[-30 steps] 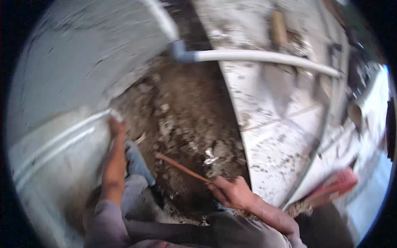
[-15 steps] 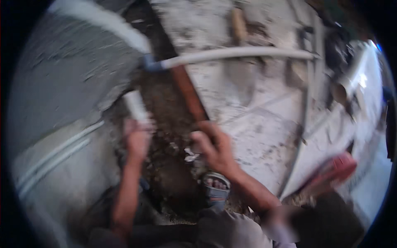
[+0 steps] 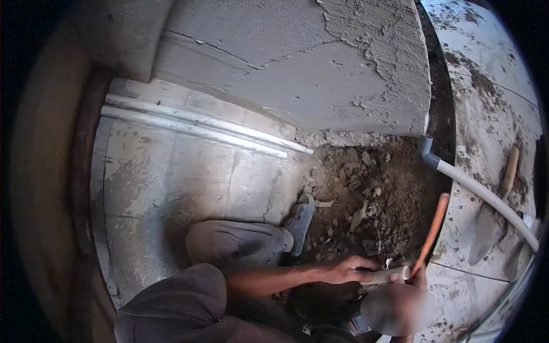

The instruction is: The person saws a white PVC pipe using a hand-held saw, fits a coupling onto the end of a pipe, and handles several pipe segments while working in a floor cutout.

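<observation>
My left hand (image 3: 347,270) is closed round a short off-white pipe piece (image 3: 380,277) at the lower right, which lies roughly level with its open end toward my right hand. My right hand (image 3: 419,278), partly hidden by a blurred patch, is closed on the lower end of a long, narrow orange bar-shaped tool (image 3: 433,231). The tool slants up and to the right, close to the pipe end. Fingers also show on the pipe near that end; whether the tool touches the pipe cannot be made out. Both hands are above the dug-up trench.
Broken rubble and soil (image 3: 372,194) fill the trench below a plastered block (image 3: 297,74). Two white pipes (image 3: 200,128) lie along the tiled floor at left. A grey elbow (image 3: 429,154) joins a long white pipe (image 3: 486,197) at right, near a trowel (image 3: 510,171).
The view has swung left, showing more of the plastered block and tiled floor. The pipe piece has tipped from upright to level, and my two hands have come together.
</observation>
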Available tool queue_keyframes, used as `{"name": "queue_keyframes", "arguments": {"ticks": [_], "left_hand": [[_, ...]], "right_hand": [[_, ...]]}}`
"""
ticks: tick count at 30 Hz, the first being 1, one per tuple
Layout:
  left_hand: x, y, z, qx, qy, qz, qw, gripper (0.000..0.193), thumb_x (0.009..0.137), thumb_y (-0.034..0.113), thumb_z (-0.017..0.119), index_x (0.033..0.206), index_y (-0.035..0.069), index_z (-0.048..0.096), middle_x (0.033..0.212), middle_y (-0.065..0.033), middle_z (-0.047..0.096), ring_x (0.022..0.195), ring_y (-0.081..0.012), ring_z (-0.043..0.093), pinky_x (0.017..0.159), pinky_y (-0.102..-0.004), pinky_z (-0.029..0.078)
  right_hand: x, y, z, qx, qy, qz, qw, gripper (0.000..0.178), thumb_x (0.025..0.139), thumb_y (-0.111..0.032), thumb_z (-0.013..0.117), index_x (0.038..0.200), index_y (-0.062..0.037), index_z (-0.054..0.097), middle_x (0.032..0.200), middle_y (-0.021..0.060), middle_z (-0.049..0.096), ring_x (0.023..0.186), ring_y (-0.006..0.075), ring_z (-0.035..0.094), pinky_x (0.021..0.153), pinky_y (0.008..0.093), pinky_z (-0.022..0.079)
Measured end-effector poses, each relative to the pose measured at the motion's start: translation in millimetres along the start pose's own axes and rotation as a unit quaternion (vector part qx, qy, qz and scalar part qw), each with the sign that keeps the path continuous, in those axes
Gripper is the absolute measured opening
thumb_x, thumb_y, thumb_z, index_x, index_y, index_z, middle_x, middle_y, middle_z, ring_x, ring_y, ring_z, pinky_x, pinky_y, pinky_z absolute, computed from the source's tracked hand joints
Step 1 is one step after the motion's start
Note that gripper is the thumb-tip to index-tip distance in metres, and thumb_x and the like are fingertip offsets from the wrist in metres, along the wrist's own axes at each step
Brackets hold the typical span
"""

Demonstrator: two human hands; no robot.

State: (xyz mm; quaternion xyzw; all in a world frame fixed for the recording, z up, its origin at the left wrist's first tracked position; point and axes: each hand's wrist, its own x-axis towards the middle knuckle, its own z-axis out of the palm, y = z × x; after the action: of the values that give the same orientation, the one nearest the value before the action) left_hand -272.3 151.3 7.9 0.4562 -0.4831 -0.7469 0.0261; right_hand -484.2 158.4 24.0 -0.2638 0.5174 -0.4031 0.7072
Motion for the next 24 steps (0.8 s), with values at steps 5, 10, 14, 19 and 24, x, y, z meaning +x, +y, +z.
{"name": "queue_keyframes", "arguments": {"ticks": [5, 10, 14, 19, 24], "left_hand": [[-77.8, 11.5, -28.2, 0.071, 0.028, -0.119, 0.990, 0.033, 0.086, 0.025, 0.063, 0.109, 0.002, 0.059, 0.098, -0.0089, 0.064, 0.085, -0.0142, 0.061, 0.074, -0.0294, 0.049], [-81.4, -14.0, -47.1, 0.215, 0.057, 0.027, 0.974, 0.029, 0.082, 0.023, 0.068, 0.101, 0.002, 0.062, 0.088, -0.0076, 0.064, 0.082, -0.0167, 0.062, 0.071, -0.0316, 0.048], [-65.4, -6.0, -41.1, 0.126, 0.143, 0.099, 0.977, 0.031, 0.085, 0.023, 0.063, 0.104, -0.001, 0.059, 0.093, -0.0090, 0.062, 0.082, -0.0185, 0.061, 0.072, -0.0323, 0.048], [-52.8, 34.0, -17.9, 0.090, 0.065, 0.011, 0.994, 0.038, 0.086, 0.025, 0.059, 0.112, -0.003, 0.054, 0.094, -0.0107, 0.059, 0.083, -0.0184, 0.058, 0.074, -0.0323, 0.046], [-45.2, 21.8, -21.6, 0.238, 0.056, 0.121, 0.962, 0.035, 0.087, 0.025, 0.055, 0.108, -0.002, 0.056, 0.092, -0.0127, 0.059, 0.082, -0.0223, 0.057, 0.074, -0.0333, 0.045]], "right_hand": [[0.6, -0.4, 25.9, -0.202, -0.233, -0.021, 0.951, 0.030, 0.085, -0.020, 0.062, 0.109, -0.0022, 0.057, 0.086, 0.0123, 0.064, 0.077, 0.0192, 0.062, 0.072, 0.0339, 0.049], [-6.0, 34.6, 39.9, -0.187, -0.172, -0.106, 0.961, 0.031, 0.087, -0.030, 0.060, 0.084, 0.0006, 0.055, 0.066, 0.0188, 0.055, 0.061, 0.0336, 0.055, 0.057, 0.0432, 0.042], [-18.2, 28.8, 38.6, -0.148, -0.138, -0.167, 0.965, 0.025, 0.087, -0.021, 0.060, 0.087, 0.0024, 0.050, 0.075, 0.0190, 0.050, 0.074, 0.0382, 0.053, 0.065, 0.0441, 0.041], [-28.9, 47.4, 28.6, -0.113, -0.027, -0.216, 0.969, 0.027, 0.086, -0.024, 0.062, 0.094, 0.0002, 0.052, 0.076, 0.0188, 0.052, 0.072, 0.0344, 0.055, 0.062, 0.0424, 0.041], [-27.9, 65.6, 24.0, -0.170, -0.085, -0.206, 0.960, 0.029, 0.089, -0.027, 0.055, 0.090, 0.0015, 0.050, 0.077, 0.0216, 0.052, 0.076, 0.0399, 0.054, 0.067, 0.0459, 0.041]]}}
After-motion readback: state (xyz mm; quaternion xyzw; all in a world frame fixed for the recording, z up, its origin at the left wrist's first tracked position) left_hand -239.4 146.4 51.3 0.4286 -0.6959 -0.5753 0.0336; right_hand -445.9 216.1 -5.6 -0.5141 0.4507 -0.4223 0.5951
